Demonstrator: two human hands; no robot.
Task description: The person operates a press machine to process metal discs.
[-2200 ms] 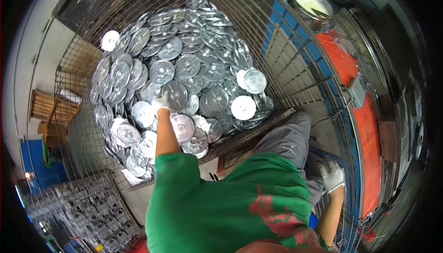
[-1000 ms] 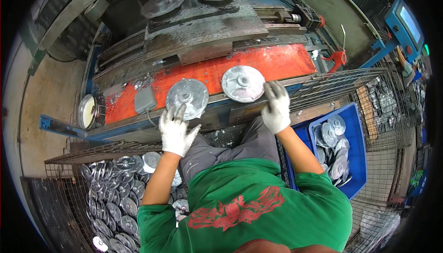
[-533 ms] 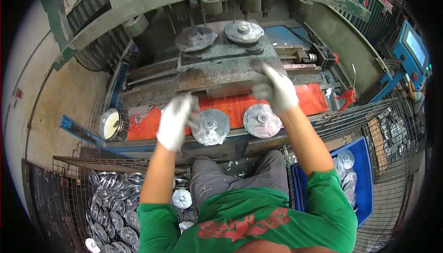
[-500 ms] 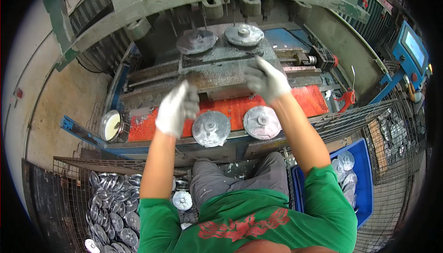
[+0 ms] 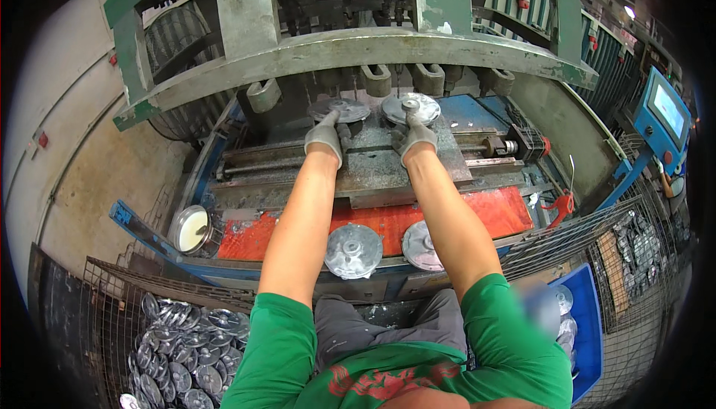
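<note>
Moved both gloved hands forward since half a second ago, from over the near part of the machine bed to two metal discs farther in. Brought the left hand (image 5: 326, 136) to the near edge of the left bed disc (image 5: 352, 113), with a digit over its rim; could not tell whether gripping it or only touching, with the fingers partly hidden. Set the right hand (image 5: 412, 139) against the near side of the right bed disc (image 5: 426, 110), with a digit close to its raised hub; could not tell there either how far closed. Saw grey metal plate (image 5: 380, 161) between and behind the hands. Nearer the body, found a front left disc (image 5: 354, 251) between the forearms and a front right disc (image 5: 421, 248) partly covered by the right forearm, both at a red board's (image 5: 379, 220) near edge. Noted a green beam (image 5: 358, 49) above and beyond the hands, a round pan (image 5: 210, 241) well left of the left hand, a control screen (image 5: 669, 109) well right of the right hand, a blue bin (image 5: 591, 334) holding discs behind and right of it, and a heap of discs (image 5: 183, 364) behind and left of the left hand.
</note>
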